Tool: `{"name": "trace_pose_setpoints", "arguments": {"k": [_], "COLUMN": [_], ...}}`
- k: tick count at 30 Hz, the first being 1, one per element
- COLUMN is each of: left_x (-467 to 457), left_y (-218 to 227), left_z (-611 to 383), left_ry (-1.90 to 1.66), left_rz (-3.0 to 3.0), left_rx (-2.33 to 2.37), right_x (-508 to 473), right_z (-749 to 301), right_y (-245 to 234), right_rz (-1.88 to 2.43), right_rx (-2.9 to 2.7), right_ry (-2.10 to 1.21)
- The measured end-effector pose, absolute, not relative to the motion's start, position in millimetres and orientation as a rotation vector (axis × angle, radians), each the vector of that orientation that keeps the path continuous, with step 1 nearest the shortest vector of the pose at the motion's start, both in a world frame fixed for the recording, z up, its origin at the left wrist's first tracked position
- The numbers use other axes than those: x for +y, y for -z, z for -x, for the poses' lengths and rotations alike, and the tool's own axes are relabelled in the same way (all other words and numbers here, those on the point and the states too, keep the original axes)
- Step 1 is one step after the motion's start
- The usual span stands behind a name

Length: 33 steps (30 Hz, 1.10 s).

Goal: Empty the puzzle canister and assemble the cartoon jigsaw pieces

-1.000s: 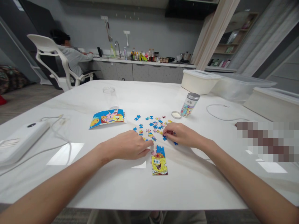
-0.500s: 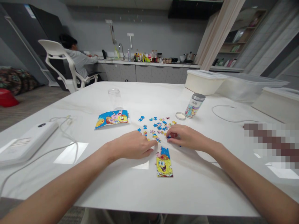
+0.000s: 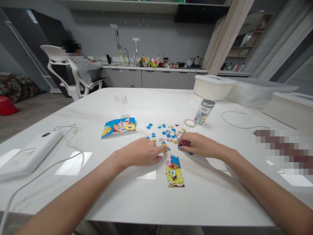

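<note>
Loose jigsaw pieces (image 3: 168,133), mostly blue with some pink and yellow, lie scattered on the white table (image 3: 207,199). My right hand (image 3: 198,145) is at the right side of this scatter, its fingertips pinched on a small blue piece (image 3: 181,147). My left hand (image 3: 140,152) rests just left of it, with the index finger reaching onto pieces near the middle and nothing visible in its grip. Below both hands, a joined strip of puzzle (image 3: 175,173) shows a yellow cartoon sponge, not touching either hand. A printed picture card (image 3: 119,127) lies to the left.
A glass tumbler (image 3: 122,106) stands behind the card. A puzzle jar (image 3: 204,112) and its round lid (image 3: 190,122) sit to the right, beside a thin white cable (image 3: 241,119). A white device (image 3: 30,151) with cables lies left. Plastic bins (image 3: 212,87) line the far edge.
The view has shifted slightly as my head moved. My right hand has moved a little right among the pieces, with the small blue piece still at its fingertips. My left hand stays close to the scatter.
</note>
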<state>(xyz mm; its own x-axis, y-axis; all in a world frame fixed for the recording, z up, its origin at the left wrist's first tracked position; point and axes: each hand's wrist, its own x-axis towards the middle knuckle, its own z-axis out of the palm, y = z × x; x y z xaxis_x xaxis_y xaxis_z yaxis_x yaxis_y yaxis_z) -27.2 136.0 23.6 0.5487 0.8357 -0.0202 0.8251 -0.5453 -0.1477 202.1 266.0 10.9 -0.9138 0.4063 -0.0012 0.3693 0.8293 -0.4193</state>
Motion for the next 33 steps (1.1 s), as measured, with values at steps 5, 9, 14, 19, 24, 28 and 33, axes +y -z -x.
{"name": "trace_pose_setpoints", "arguments": {"k": [5,9,14,19,24,28,33], "left_x": [137,137,138,139,139,140,143], "left_y": [-21,-23,-24,-23,-20,-20,-21], "left_z": [27,28,32,36,42,47,54], "left_ry": [-0.111,-0.149,-0.242,-0.301,-0.259,-0.269,-0.293], "left_rz": [2.628,2.624,2.601,2.548,2.502,2.467,2.409], "left_rx": [-1.475,-1.535,-1.611,-1.681,-1.708,-1.758,-1.818], "right_x": [269,274,284,293,299,300,295], "right_z": [-205,-211,-221,-227,-231,-233,-229], "right_y": [-17,-21,-26,-30,-32,-32,-31], "right_rz": [0.642,0.798,0.840,0.884,1.176,1.307,1.298], "right_rx": [-2.946,-2.949,-2.975,-2.938,-2.906,-2.903,-2.930], "right_ry": [-0.650,-0.684,-0.679,-0.476,-0.184,-0.104,-0.278]}}
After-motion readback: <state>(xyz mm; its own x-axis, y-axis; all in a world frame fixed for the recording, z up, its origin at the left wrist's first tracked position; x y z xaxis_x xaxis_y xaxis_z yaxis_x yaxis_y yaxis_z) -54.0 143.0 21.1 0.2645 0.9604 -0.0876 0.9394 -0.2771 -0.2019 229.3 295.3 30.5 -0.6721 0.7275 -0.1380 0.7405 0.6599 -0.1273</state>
